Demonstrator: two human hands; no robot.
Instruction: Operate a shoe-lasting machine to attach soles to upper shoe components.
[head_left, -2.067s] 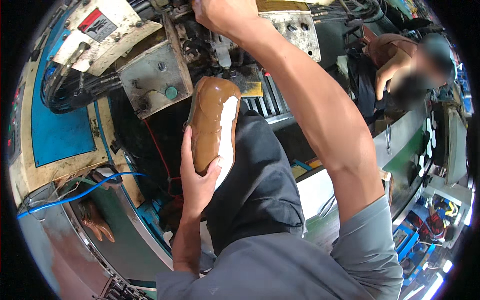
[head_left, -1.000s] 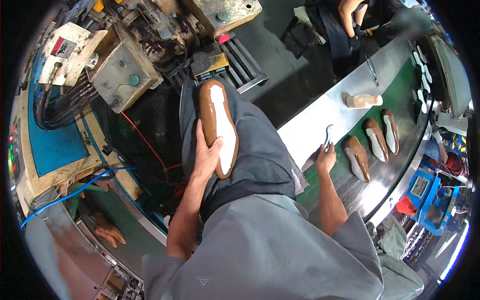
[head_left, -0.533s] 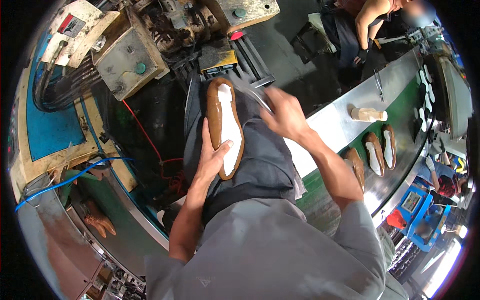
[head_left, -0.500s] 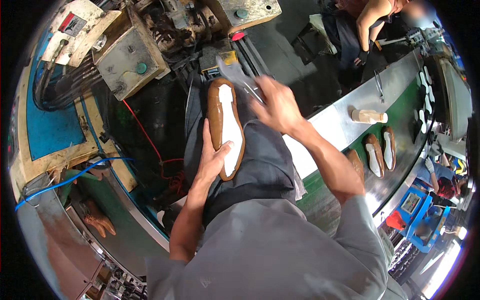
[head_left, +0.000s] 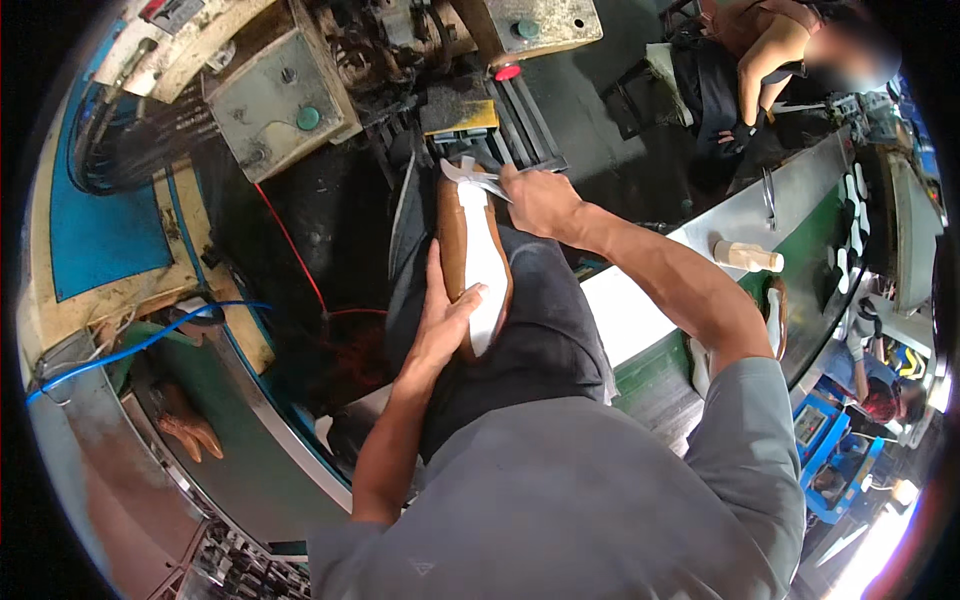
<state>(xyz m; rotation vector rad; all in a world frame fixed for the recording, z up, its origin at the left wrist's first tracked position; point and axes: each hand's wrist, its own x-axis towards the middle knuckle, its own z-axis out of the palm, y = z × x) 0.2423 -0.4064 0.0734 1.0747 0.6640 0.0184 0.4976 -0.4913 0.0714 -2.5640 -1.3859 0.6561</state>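
A brown shoe upper with a white insole [head_left: 484, 245] rests sole-up over my lap, its narrow length pointing away from me. My left hand [head_left: 443, 320] grips the near part from the left side, thumb pressed on the white insole. In my right hand [head_left: 540, 203] I hold metal pincers [head_left: 465, 177], fingers wrapped round the handles. The head of the pincers lies across the far end of the shoe, touching or just over it. Whether the jaws pinch the leather I cannot tell.
To the right, a green conveyor belt [head_left: 650, 378] with a metal edge carries another brown shoe [head_left: 776, 318], a beige bottle [head_left: 747, 257] and several white insoles [head_left: 856, 215]. A soiled machine with a control box [head_left: 280, 105] stands ahead. More brown shoes [head_left: 185, 425] lie at left; a co-worker [head_left: 755, 65] sits far right.
My right hand has brought the pincers down from above onto the far end of the shoe. The left hand keeps its hold. The whole view has shifted slightly.
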